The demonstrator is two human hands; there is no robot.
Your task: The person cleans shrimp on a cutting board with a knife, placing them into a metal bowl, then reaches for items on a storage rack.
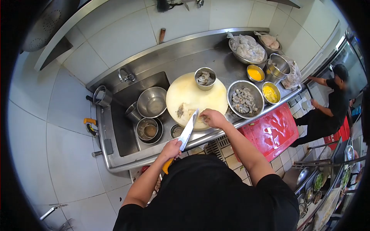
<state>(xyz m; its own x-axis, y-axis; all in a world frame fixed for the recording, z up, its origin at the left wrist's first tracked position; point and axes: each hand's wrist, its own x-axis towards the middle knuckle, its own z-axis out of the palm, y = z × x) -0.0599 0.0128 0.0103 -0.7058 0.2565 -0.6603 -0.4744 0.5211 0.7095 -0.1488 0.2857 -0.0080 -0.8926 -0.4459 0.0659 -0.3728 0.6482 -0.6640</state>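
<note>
A knife with a yellow handle is held in my left hand, its blade pointing up over the near edge of the round cutting board. Beside the blade tip, my right hand has its fingers bent down over a small greyish piece on the board. Dark scraps lie left of the blade. A small metal bowl of shrimp stands on the board's far part. Right of the board is a larger bowl of shrimp pieces.
Metal bowls sit in the sink at left. Bowls of yellow liquid, bagged food and stacked pots stand at the counter's right. Beyond a red lid on the right, another person stands.
</note>
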